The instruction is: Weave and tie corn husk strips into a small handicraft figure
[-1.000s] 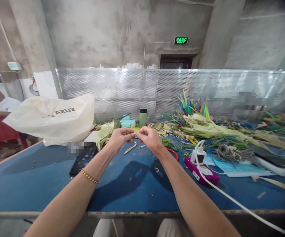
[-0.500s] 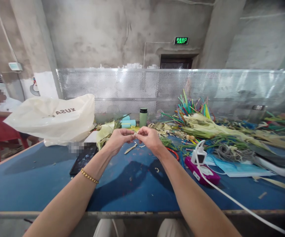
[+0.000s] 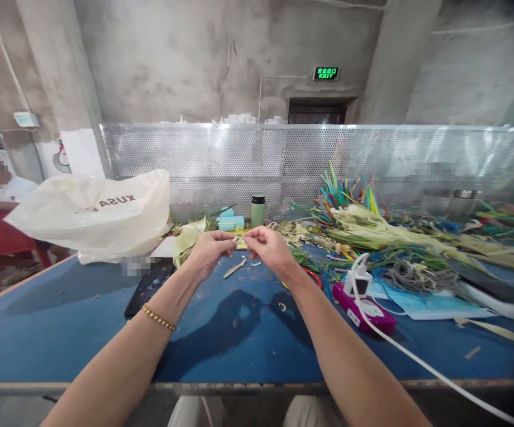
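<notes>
My left hand [image 3: 210, 250] and my right hand [image 3: 269, 248] are raised a little above the blue table [image 3: 70, 320], fingertips almost meeting. Both pinch a small pale strip of leaf [image 3: 239, 241] held between them. My left wrist wears a gold bead bracelet [image 3: 157, 318]. A loose pale strip [image 3: 234, 268] and small scraps lie on the table just below my hands.
A black phone [image 3: 148, 286] lies left of my arms, beside a white plastic bag [image 3: 92, 213]. A purple power strip [image 3: 363, 308] with a white charger and cable sits right. Piled leaves and coloured strips [image 3: 372, 228], a green bottle [image 3: 257, 211] and a perforated metal screen [image 3: 283, 160] stand behind. A person sits far left.
My hands have lifted slightly and drawn a little apart, so the pale strip now shows between the fingertips. Nothing else on the table has moved.
</notes>
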